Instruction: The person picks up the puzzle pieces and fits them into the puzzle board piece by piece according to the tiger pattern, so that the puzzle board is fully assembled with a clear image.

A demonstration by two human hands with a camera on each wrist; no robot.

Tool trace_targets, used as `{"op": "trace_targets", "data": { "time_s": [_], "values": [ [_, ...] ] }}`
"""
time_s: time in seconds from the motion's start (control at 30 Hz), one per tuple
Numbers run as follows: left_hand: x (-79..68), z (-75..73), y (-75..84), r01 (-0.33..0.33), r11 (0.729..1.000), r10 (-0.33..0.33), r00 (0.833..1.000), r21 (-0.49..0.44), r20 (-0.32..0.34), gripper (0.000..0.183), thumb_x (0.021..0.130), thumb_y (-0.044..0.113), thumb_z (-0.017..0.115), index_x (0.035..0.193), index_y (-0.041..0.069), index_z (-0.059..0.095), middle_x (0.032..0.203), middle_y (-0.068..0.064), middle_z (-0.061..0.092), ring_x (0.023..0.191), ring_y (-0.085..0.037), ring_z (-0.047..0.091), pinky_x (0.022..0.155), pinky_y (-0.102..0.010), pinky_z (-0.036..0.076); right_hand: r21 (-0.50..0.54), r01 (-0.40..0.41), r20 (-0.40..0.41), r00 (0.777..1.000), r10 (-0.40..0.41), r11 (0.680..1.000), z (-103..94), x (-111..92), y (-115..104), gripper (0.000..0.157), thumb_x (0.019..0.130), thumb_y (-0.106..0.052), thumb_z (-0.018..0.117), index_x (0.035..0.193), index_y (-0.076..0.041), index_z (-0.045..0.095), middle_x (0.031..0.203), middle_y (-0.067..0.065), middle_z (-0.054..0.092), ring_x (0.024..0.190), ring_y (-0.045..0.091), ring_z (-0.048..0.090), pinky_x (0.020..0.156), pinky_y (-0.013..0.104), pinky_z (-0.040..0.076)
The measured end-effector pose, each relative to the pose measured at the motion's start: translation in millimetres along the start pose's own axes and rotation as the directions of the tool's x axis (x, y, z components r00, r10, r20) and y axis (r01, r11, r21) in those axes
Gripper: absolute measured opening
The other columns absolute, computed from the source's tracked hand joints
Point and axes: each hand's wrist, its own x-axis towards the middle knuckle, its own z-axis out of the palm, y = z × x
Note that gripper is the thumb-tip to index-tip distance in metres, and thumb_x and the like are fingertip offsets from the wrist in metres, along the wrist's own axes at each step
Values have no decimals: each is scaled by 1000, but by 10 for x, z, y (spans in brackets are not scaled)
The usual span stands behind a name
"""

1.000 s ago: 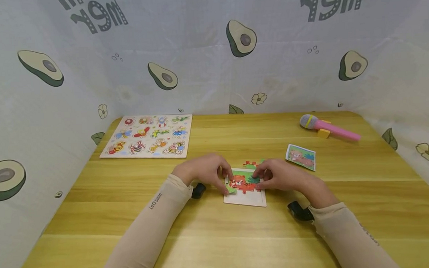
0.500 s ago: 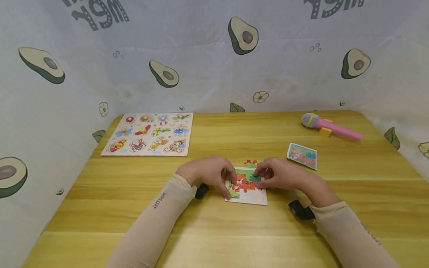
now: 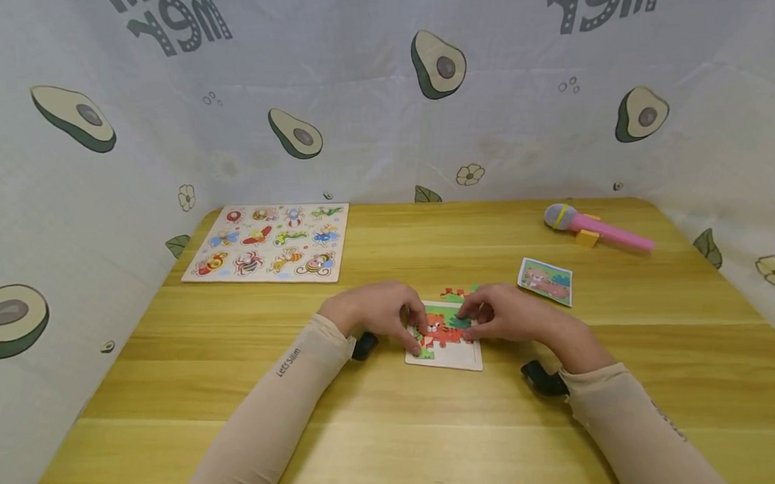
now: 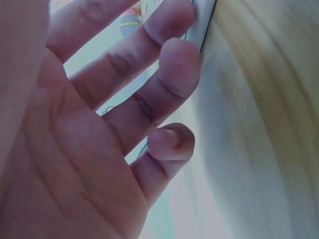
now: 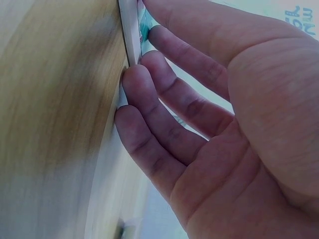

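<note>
A small jigsaw puzzle tray (image 3: 454, 360) lies mid-table, partly filled with joined pieces of an orange tiger (image 3: 445, 327) on green. My left hand (image 3: 380, 311) has its thumb and index finger on a green puzzle piece (image 3: 426, 354) at the tray's lower left corner. On the opposite side, my right hand (image 3: 514, 314) holds the tray by its right edge, thumb and index fingertips over the puzzle. The right wrist view shows the other fingers bent against the tray's edge (image 5: 131, 37). In the left wrist view the piece is hidden behind the fingers (image 4: 179, 67).
Loose red and green puzzle pieces (image 3: 453, 295) lie just behind the tray. A tiger picture card (image 3: 546, 282) lies to the right. Farther back are a pink toy microphone (image 3: 611, 234) on a yellow stand (image 3: 587, 239) and, at left, an insect peg board (image 3: 267, 245).
The left hand has moved the green piece slightly towards the near edge and right, into the tray's lower left corner. The right hand keeps its place on the tray.
</note>
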Motion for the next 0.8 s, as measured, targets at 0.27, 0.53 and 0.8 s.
{"op": "trace_targets", "data": {
  "time_s": [0.27, 0.53, 0.8],
  "values": [
    [13, 5, 8, -9, 1000, 9, 1000, 0, 8, 17, 79, 25, 89, 89, 21, 77, 91, 6, 66, 81, -10, 56, 73, -24, 48, 6, -3, 2, 1000, 3, 1000, 2, 2, 3, 25, 88, -23, 81, 106, -8, 74, 92, -3, 64, 77, 15, 56, 70, 31, 50],
    [19, 23, 20, -6, 1000, 6, 1000, -1, -2, 21, 78, 31, 90, 90, 20, 76, 87, 6, 67, 78, -10, 56, 71, -24, 47, 1, -1, 3, 1000, 1, 1000, 5, 8, 6, 24, 88, -23, 81, 106, -9, 74, 92, -3, 65, 77, 15, 56, 70, 31, 50],
    [41, 59, 51, -40, 999, 39, 999, 36, 10, 22, 77, 33, 90, 89, 21, 76, 87, 6, 66, 77, -9, 56, 71, -23, 47, -4, -8, 3, 1000, 8, 1000, -1, 9, -6, 25, 88, -24, 81, 106, -9, 74, 94, -3, 65, 79, 15, 56, 72, 31, 50]
  ]
}}
